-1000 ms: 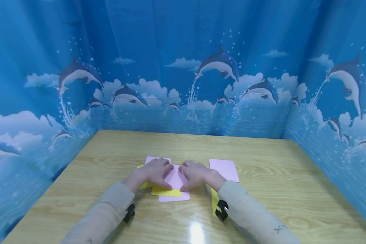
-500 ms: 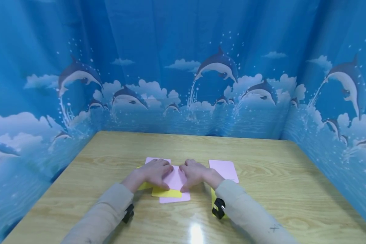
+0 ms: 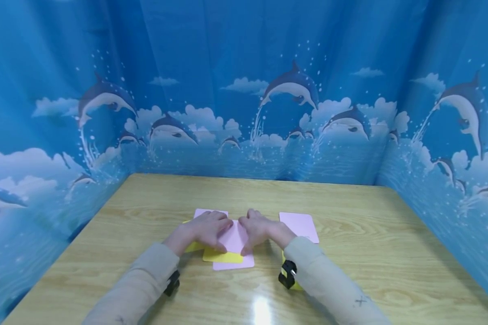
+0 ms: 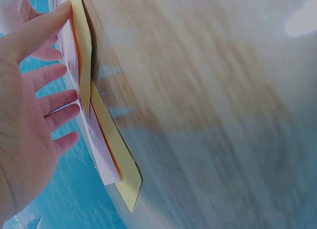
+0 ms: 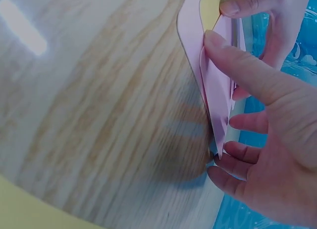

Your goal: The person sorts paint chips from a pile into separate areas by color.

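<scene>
A pink card [image 3: 235,237] lies on top of a small pile of cards near the middle of the table. My left hand [image 3: 208,229] holds its left side, thumb at the near edge and fingers towards the far edge. From the other side my right hand [image 3: 258,230] grips the same card, its thumb [image 5: 215,40] on the near edge and its fingers round the far end. Beneath stick out a yellow card [image 3: 222,256] and another pink card [image 3: 233,264]. Partly hidden behind the left hand are a further pink card [image 3: 199,212] and a yellow card [image 3: 194,247].
A separate pink card [image 3: 300,225] lies to the right of the right hand. Nearer, a yellow card [image 3: 297,286] is mostly hidden under the right sleeve [image 3: 321,271]. A blue dolphin-print curtain [image 3: 211,54] surrounds the wooden table [image 3: 349,253].
My right hand has turned slightly, its wrist shifting left and its fingers lifting a little. The left hand and the cards look nearly still.
</scene>
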The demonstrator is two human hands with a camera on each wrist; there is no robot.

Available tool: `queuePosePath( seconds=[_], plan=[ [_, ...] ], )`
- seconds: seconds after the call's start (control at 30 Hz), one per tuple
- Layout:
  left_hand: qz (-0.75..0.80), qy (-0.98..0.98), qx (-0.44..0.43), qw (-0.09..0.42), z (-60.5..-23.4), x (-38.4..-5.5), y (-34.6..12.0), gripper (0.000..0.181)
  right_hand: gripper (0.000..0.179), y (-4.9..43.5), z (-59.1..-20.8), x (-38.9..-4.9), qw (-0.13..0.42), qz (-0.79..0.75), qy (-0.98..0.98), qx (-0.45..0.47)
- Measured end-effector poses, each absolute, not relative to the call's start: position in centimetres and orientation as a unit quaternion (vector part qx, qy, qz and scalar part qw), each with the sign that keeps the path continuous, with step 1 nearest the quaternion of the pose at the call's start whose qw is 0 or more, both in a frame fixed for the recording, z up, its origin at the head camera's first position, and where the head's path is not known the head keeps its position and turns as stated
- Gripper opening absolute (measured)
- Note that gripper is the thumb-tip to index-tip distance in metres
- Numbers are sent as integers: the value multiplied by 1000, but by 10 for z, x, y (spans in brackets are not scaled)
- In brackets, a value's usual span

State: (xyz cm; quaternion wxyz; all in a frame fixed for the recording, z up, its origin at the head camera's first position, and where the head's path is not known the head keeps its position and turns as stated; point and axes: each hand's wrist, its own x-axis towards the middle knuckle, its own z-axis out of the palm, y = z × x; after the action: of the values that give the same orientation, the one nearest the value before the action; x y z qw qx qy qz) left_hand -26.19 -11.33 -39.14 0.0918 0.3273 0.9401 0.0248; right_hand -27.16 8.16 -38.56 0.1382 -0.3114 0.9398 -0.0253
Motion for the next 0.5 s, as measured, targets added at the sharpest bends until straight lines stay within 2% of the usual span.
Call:
queuePosePath(
  seconds=[0.17, 0.5],
  plan=[
    [22, 940, 330, 86, -390, -262, -114, 82, 91, 81, -385, -271, 135, -23, 939, -316],
    [25, 945, 312, 89, -391, -264, -114, 85, 74, 78, -382, -269, 112, 43, 928, -353]
  ],
)
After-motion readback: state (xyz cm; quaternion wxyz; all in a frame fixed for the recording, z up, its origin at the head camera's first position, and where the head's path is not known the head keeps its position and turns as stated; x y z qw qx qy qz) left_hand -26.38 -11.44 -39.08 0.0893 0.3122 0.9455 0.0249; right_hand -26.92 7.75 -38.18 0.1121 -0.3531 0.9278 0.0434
